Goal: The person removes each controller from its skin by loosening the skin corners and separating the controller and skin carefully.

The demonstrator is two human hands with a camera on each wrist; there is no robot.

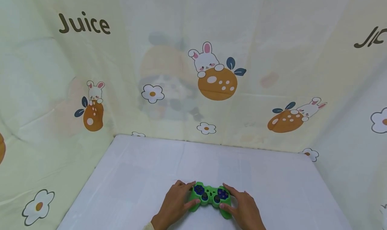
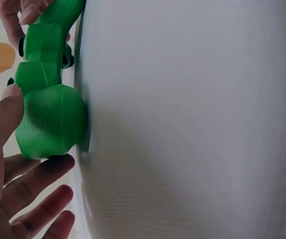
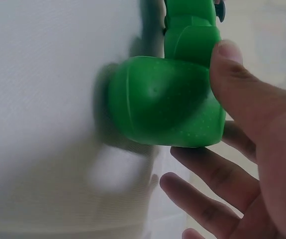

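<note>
A green game controller (image 1: 210,199) with dark blue button areas and dark thumbsticks lies near the front of the white table. My left hand (image 1: 175,202) holds its left grip, thumb on the top face and index finger at the far edge. On the opposite side, my right hand (image 1: 244,207) holds the right grip in the same way. In the left wrist view, the thumb presses the controller (image 2: 48,119) while the lower fingers spread beside it. The right wrist view shows the thumb against the controller (image 3: 167,102) and a finger touching its side.
The white tabletop (image 1: 145,169) extends beyond and to both sides of the controller. Behind it hangs a pale cloth (image 1: 242,28) printed with rabbits, oranges and flowers, which also runs along the left and right sides.
</note>
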